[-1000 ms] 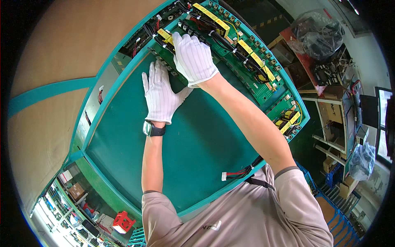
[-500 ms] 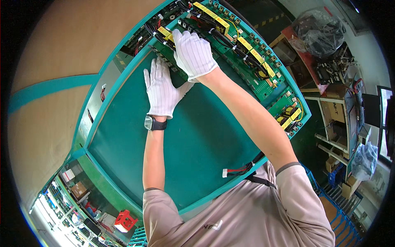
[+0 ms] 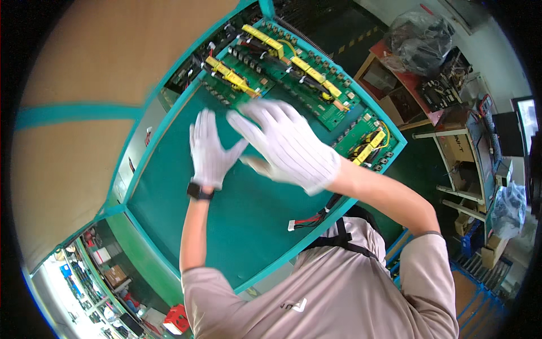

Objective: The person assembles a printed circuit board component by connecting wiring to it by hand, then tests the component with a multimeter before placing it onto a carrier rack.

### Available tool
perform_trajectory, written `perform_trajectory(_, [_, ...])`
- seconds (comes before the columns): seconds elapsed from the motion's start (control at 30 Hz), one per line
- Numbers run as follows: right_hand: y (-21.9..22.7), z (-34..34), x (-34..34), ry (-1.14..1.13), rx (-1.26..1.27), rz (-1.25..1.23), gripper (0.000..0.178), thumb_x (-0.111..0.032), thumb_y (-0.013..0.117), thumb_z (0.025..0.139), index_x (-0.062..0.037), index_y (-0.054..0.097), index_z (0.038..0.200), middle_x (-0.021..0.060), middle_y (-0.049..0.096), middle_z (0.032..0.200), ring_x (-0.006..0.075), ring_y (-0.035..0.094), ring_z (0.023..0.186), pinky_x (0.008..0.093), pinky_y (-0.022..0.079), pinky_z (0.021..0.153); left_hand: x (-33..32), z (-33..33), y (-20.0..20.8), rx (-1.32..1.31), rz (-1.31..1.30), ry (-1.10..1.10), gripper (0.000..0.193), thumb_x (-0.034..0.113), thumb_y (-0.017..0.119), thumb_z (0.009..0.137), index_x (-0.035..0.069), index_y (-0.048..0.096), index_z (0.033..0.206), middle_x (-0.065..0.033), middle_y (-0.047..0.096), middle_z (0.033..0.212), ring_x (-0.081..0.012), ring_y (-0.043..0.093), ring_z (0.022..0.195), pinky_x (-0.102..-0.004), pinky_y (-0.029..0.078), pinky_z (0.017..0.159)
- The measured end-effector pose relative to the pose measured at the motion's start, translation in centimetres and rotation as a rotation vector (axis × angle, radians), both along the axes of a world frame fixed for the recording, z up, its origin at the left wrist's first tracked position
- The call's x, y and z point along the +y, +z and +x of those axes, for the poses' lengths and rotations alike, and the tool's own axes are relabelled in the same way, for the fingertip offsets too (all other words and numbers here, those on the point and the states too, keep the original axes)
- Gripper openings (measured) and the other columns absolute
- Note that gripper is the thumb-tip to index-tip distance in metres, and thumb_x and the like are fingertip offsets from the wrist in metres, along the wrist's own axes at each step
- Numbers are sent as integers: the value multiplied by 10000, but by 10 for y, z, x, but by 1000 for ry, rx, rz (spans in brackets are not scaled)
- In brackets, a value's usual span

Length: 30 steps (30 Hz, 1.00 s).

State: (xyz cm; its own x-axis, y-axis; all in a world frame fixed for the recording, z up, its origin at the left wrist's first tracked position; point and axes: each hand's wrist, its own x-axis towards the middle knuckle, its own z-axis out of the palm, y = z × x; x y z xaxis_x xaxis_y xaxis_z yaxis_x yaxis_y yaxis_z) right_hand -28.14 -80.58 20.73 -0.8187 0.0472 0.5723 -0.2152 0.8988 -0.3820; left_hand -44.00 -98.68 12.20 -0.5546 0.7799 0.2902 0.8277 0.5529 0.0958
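Circuit boards (image 3: 293, 70), green, several in a row with yellow connector strips and black components; they sit along the far edge of the teal surface (image 3: 248, 226), at about 12 to 2 o'clock from my hands.

Left hand (image 3: 210, 151): white striped glove, black wristband just below it. I see it spread flat, fingers apart, palm down against the teal surface, holding nothing. Its fingertips point toward 12 o'clock and stop short of the nearest board.

Right hand (image 3: 288, 144): same kind of glove, blurred in my view. Fingers are extended and splayed, nothing gripped. It hovers over the surface just at 3 o'clock of the left hand, its thumb side overlapping the left thumb; whether the two touch I cannot tell. Its fingertips reach toward 11 o'clock, near the closest board's lower edge.

Wire bundle (image 3: 307, 221): red and black leads ending in a small white plug, lying on the surface at 5 o'clock from the right hand, near the surface's front rim.

Surface: large teal panel with raised teal rim, tilted diagonally in my view.

Beyond, at 3 o'clock: wooden bench (image 3: 406, 96) with black bagged item (image 3: 420, 34) on top, well apart from the hands.
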Motion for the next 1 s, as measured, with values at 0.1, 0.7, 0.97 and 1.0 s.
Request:
perform_trajectory(0.1, [20,105,27,12,-106,-50,726,-284,828,719,-48,521,1333,165,595,1300,346,585,1210,477,476,994,-19,55,55,-103,58,-165,1025,546,768,789,-44,339,1510,-258,408,1529,-428,380,1426,-532,288,1191])
perform_trajectory(0.7, [-126,628,-31,-1082,-109,-783,355,-406,626,953,-82,716,1067,154,703,984,354,677,917,436,555,788,170,576,-20,-2964,204,-247,1019,942,504,684,137,636,1295,-17,603,1192,-222,525,1007,-442,421,922])
perform_trajectory(0.97, [-243,849,-137,-1899,83,-1099,444,-468,542,990,-73,730,1067,184,709,1075,386,657,1023,474,527,887,240,848,-59,-2877,-883,-122,1031,1008,467,596,76,670,985,-60,629,953,-272,535,852,-442,431,847])
perform_trajectory(1.0, [-251,862,-144,-1987,181,-1193,453,-469,545,992,-62,728,1068,190,717,1055,396,659,1019,479,523,882,245,869,-62,-2761,-921,-79,996,1011,462,594,81,631,909,-52,593,873,-266,511,801,-438,414,798])
